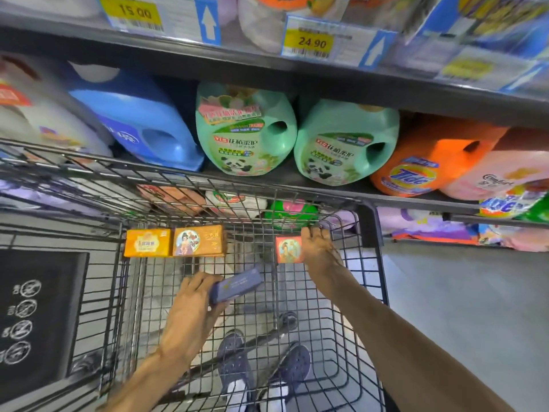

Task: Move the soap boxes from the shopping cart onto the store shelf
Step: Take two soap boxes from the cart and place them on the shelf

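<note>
Inside the wire shopping cart (368,221), my left hand (193,304) grips a dark blue soap box (234,285), tilted above the cart floor. My right hand (319,248) is closed on a small red soap box (288,249) with a figure printed on it, near the cart's far right corner. Two orange soap boxes lie side by side at the far left of the cart: a plain one (147,242) and one with a round portrait (198,240). The store shelf (297,173) with detergent jugs runs just beyond the cart.
Green jugs (246,129), a blue jug (142,120) and an orange Tide jug (421,162) fill the shelf ahead. Yellow price tags (312,43) hang on the upper shelf edge. Bagged goods (427,227) lie on the lowest shelf. My shoes (234,361) show through the cart floor.
</note>
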Motion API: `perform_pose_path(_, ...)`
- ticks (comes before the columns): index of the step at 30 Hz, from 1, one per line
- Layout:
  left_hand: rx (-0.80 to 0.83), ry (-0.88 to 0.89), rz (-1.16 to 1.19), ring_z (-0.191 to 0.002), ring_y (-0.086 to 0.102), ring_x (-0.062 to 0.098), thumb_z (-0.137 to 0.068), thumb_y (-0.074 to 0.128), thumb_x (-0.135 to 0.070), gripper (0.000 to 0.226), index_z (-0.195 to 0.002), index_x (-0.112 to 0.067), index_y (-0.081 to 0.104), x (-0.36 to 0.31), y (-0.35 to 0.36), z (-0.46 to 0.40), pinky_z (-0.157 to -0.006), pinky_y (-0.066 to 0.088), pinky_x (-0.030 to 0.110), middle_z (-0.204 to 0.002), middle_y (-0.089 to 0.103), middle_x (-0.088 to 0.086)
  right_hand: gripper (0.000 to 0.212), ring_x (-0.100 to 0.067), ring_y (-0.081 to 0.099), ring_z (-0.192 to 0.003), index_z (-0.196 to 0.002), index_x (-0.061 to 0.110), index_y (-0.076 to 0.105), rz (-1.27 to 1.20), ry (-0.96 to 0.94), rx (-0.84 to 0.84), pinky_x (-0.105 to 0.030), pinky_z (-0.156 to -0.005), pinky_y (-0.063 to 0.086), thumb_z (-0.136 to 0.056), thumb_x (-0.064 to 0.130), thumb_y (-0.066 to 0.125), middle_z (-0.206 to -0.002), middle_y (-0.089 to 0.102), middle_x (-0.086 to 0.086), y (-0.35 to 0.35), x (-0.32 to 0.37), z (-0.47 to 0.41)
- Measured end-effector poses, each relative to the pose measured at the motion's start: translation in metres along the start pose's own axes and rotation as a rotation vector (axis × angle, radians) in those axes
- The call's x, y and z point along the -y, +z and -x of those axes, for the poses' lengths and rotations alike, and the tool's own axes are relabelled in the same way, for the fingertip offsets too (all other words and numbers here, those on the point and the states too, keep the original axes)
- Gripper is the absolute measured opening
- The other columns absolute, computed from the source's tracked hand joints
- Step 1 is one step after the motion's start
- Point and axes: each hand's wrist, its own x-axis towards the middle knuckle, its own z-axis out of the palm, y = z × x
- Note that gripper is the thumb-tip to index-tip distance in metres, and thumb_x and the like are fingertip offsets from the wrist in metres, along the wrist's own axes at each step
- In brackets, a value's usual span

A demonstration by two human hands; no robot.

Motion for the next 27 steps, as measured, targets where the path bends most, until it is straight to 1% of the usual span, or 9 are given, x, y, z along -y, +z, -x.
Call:
perform_pose_path(5,0.01,-0.075,0.208,-0.098,0.055,0.003,-0.081,0.081,-0.022,0.046,-0.123,-0.023,0.062,0.007,-0.007,0.015,-0.091,0.056,0.03,-0.109,0.056,-0.017,0.05,-0.029,0.06,-0.107,-0.131,0.007,0.042,0.094,-0.149,-0.161,-0.038,-0.09,0.056,-0.088,0.007,0.069,-0.122,0.057,-0.018,0.001,0.0,0.02)
perform_pose_path(7,0.02,-0.108,0.279,-0.093,0.061,0.005,-0.081,0.081,-0.022,0.046,-0.123,-0.025,0.062,0.01,-0.005,0.017,-0.088,0.059,0.032,-0.109,0.057,-0.019,0.025,-0.026,0.057,-0.103,-0.121,0.011,0.046,-0.347,-0.031,-0.097,-0.042,-0.085,0.053,-0.099,0.021,0.052,-0.116,0.055,-0.008,-0.007,0.004,0.03)
perform_pose_path(9,0.028,-0.16,0.365,-0.086,0.066,0.008,-0.082,0.08,-0.027,0.042,-0.119,-0.031,0.06,0.01,-0.004,0.018,-0.082,0.06,0.032,-0.108,0.058,-0.02,0.028,-0.023,0.06,-0.104,-0.113,0.01,0.049,-0.841,0.059,-0.025,-0.044,-0.092,0.051,-0.104,0.035,0.039,-0.103,0.064,0.002,-0.011,0.009,0.046)
perform_pose_path(13,0.046,-0.333,0.62,-0.086,0.073,0.013,-0.075,0.084,-0.029,0.045,-0.109,-0.039,0.056,0.01,-0.009,0.015,-0.076,0.063,0.032,-0.106,0.07,-0.01,0.017,-0.039,0.063,-0.113,-0.096,0.011,0.05,-0.991,0.021,-0.087,-0.058,-0.099,0.05,-0.106,0.023,0.042,-0.099,0.069,-0.01,0.004,0.009,0.063)
perform_pose_path(16,-0.002,-0.423,0.814,-0.092,0.074,0.027,-0.063,0.086,-0.036,0.058,-0.116,-0.027,0.061,0.012,-0.016,0.018,-0.077,0.063,0.049,-0.108,0.072,-0.001,0.026,-0.035,0.061,-0.095,-0.081,-0.002,0.054,-1.083,0.054,-0.021,-0.063,-0.094,0.051,-0.101,0.012,0.045,-0.082,0.06,-0.016,-0.005,0.015,0.068)
perform_pose_path(19,-0.052,-0.441,0.868,-0.095,0.072,0.037,-0.07,0.084,-0.029,0.05,-0.116,-0.028,0.063,0.01,-0.032,0.028,-0.077,0.06,0.06,-0.108,0.072,0.004,0.017,-0.021,0.071,-0.09,-0.09,-0.02,0.051,-1.296,0.089,0.019,-0.038,-0.08,0.061,-0.098,-0.007,0.044,-0.086,0.066,-0.016,-0.023,0.017,0.082)
perform_pose_path(23,-0.039,-0.311,0.828,-0.105,0.07,0.034,-0.088,0.066,0.01,0.036,-0.119,-0.007,0.063,0.0,-0.071,0.039,-0.071,0.064,0.036,-0.127,0.062,0.021,0.024,-0.027,0.071,-0.098,-0.104,0.014,0.064,-1.306,0.088,-0.023,-0.034,-0.08,0.06,-0.084,0.006,0.073,-0.106,0.072,-0.013,-0.046,0.012,0.113)
perform_pose_path(25,-0.032,-0.248,0.81,-0.095,0.073,0.014,-0.086,0.07,0.009,0.037,-0.119,-0.006,0.064,-0.016,-0.099,0.044,-0.071,0.06,0.02,-0.125,0.064,0.015,0.035,-0.02,0.072,-0.098,-0.105,0.031,0.065,-1.192,0.06,-0.044,-0.037,-0.085,0.059,-0.076,0.021,0.081,-0.105,0.074,-0.002,-0.067,0.009,0.129)
perform_pose_path(27,-0.066,-0.222,0.828,-0.093,0.072,0.007,-0.079,0.081,-0.004,0.04,-0.115,-0.014,0.067,-0.039,-0.129,0.047,-0.073,0.057,0.015,-0.116,0.071,0.002,0.045,-0.018,0.071,-0.1,-0.113,0.027,0.064,-1.198,0.036,-0.089,-0.034,-0.088,0.057,-0.074,0.024,0.085,-0.107,0.074,0.0,-0.094,0.005,0.15)
